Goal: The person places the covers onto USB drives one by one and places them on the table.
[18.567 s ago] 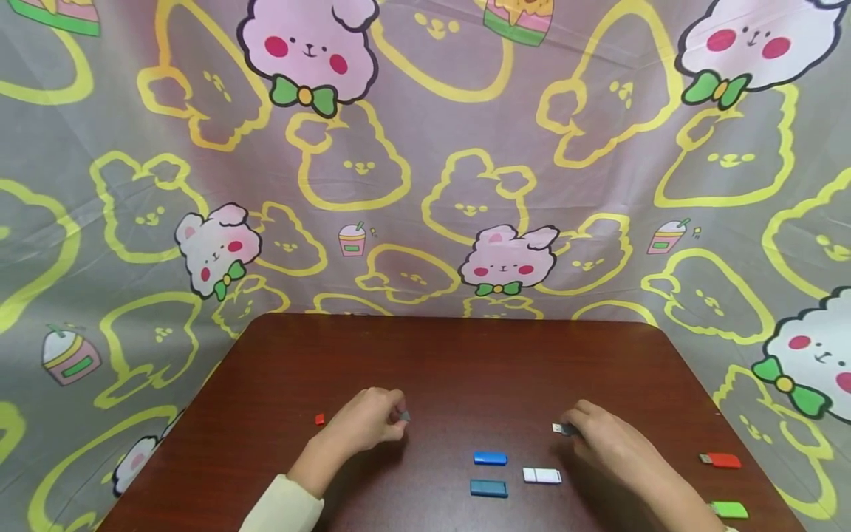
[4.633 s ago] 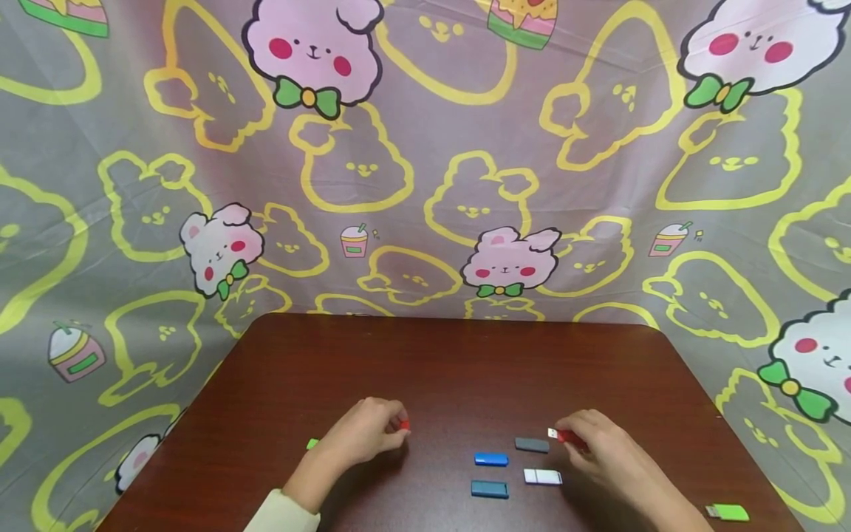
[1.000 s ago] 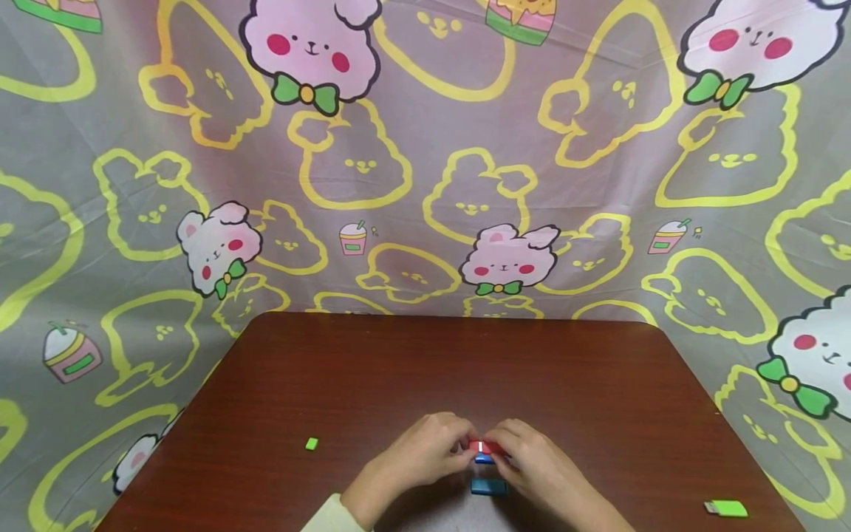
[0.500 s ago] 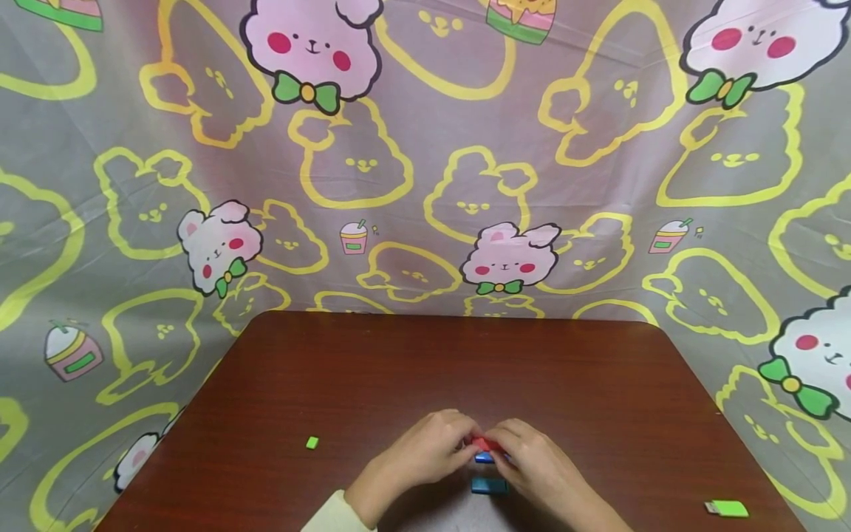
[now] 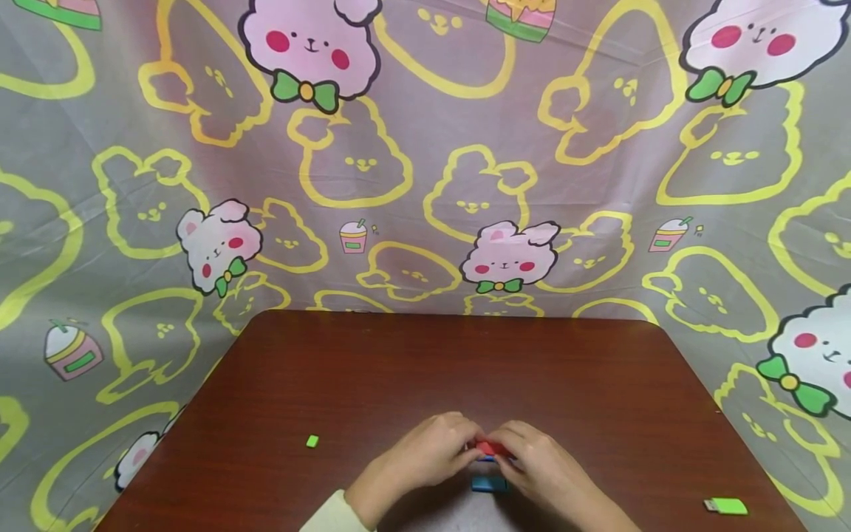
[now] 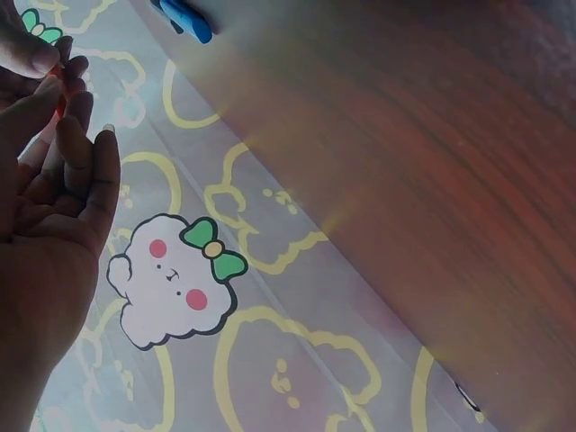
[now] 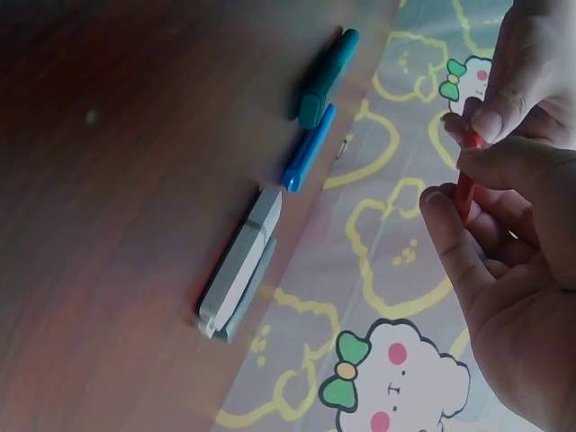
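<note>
Both hands meet over the near middle of the table around a red USB stick (image 5: 490, 448). My left hand (image 5: 428, 452) pinches its cap end between thumb and fingers. The body end is gripped by my right hand (image 5: 538, 459). In the right wrist view the red stick (image 7: 465, 189) runs as one piece between the two thumbs. Below the hands lie a blue USB stick (image 7: 310, 148) and a teal one (image 5: 489, 485). White (image 7: 243, 256) and grey (image 7: 250, 292) USB sticks show in the right wrist view; the right hand hides them from the head camera.
A small green cap (image 5: 312, 441) lies on the left of the brown table (image 5: 399, 355). At the right edge rests a green USB stick (image 5: 728, 506) with its metal plug bare. A cartoon-printed cloth (image 5: 412, 192) hangs behind the table.
Earlier the grey stick was held, then laid down. The red cap and stick, held apart, were brought together at the middle; the pale gap between them has closed over the last second.
</note>
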`<state>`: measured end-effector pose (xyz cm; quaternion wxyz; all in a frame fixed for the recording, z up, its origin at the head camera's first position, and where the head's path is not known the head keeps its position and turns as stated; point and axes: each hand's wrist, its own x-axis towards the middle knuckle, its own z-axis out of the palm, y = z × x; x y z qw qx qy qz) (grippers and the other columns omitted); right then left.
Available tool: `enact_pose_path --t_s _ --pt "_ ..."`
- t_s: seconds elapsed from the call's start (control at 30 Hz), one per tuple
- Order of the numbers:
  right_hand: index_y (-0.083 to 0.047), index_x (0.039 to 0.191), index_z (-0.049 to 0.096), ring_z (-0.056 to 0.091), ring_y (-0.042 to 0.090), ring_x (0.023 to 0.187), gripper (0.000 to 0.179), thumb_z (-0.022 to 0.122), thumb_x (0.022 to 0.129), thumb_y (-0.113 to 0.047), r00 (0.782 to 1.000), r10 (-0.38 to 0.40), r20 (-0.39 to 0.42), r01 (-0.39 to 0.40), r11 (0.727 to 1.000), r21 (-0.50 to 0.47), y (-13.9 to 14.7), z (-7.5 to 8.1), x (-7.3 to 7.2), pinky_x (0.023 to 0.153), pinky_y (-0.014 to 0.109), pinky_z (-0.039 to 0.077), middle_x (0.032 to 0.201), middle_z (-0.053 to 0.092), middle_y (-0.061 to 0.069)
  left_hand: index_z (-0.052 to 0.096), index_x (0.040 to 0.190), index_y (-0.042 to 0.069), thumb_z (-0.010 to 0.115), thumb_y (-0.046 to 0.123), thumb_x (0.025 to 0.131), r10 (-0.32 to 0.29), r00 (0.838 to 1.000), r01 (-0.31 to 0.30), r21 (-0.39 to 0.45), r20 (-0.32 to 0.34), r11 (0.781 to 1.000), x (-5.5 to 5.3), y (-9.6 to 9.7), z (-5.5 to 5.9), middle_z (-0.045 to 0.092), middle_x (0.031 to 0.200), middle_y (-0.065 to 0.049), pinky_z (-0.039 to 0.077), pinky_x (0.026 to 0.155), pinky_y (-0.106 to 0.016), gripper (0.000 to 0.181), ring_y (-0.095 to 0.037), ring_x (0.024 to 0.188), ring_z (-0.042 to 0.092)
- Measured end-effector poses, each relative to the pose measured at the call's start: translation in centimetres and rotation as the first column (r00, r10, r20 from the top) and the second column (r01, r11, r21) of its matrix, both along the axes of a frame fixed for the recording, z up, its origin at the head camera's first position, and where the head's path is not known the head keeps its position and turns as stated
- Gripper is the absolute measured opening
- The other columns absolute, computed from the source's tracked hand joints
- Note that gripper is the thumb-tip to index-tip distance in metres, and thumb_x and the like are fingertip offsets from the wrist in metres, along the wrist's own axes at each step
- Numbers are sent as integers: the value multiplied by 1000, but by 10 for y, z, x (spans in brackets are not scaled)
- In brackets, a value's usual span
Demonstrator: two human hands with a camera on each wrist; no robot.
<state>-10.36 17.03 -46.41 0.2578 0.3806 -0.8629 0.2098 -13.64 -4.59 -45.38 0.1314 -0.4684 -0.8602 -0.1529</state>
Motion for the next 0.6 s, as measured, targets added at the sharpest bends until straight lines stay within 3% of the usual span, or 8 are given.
enact_pose_path --t_s 0.2,0.27,0.43,0.6 --pt "-17 100 71 58 2 84 33 87 71 -9 999 -41 13 41 999 30 6 -1 4 71 22 52 94 63 -12 74 102 16 73 22 94 -25 1000 25 0 3 1000 1 1 0 72 93 9 47 76 -10 10 1 84 60" --pt "-18 100 71 56 2 84 32 86 73 -11 996 -67 57 64 997 49 8 0 5 70 23 53 94 61 -12 75 105 16 74 23 94 -21 1000 21 -3 0 1000 1 0 -1 73 95 9 45 75 -9 14 1 83 60" --pt "-21 102 69 51 2 83 28 84 79 -15 959 -166 228 143 983 112 18 3 9 70 25 53 94 57 -15 74 111 16 74 27 93 9 1000 -9 -25 8 1000 1 -6 -3 74 100 9 43 72 -9 21 -1 84 58" --pt "-21 100 69 52 3 84 28 85 78 -15 949 -207 238 179 975 134 28 3 9 72 27 54 94 58 -16 73 115 17 73 26 94 47 998 -44 -50 45 998 0 -14 -4 73 106 10 46 75 -12 24 -1 89 58"
